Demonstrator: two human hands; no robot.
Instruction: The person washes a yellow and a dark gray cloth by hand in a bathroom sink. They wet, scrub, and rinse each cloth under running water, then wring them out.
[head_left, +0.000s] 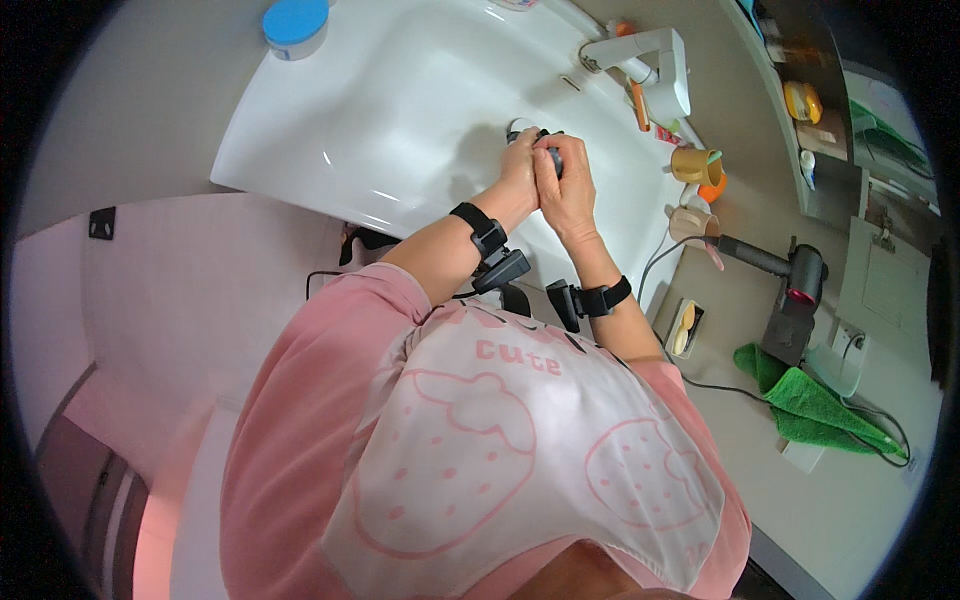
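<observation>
Both hands meet over the white ceramic washbasin (360, 112), close together. My left hand (519, 171) has its fingers closed around a small black and grey object (556, 160), whose exact kind I cannot tell. Against its other side, my right hand (568, 180) grips it with bent fingers. A white rounded part (523, 124) shows just beyond the fingertips. The hands cover most of the object. Each forearm wears a black strap with a small black device. The white faucet (645, 67) stands on the basin's edge, beyond my right hand.
A clear tub with a blue lid (296, 22) sits on the far left rim. Along the right side are a yellow cup (694, 166), a beige cup (691, 223), a hair dryer (804, 277) with its cord, a soap dish (685, 328) and a green towel (817, 405).
</observation>
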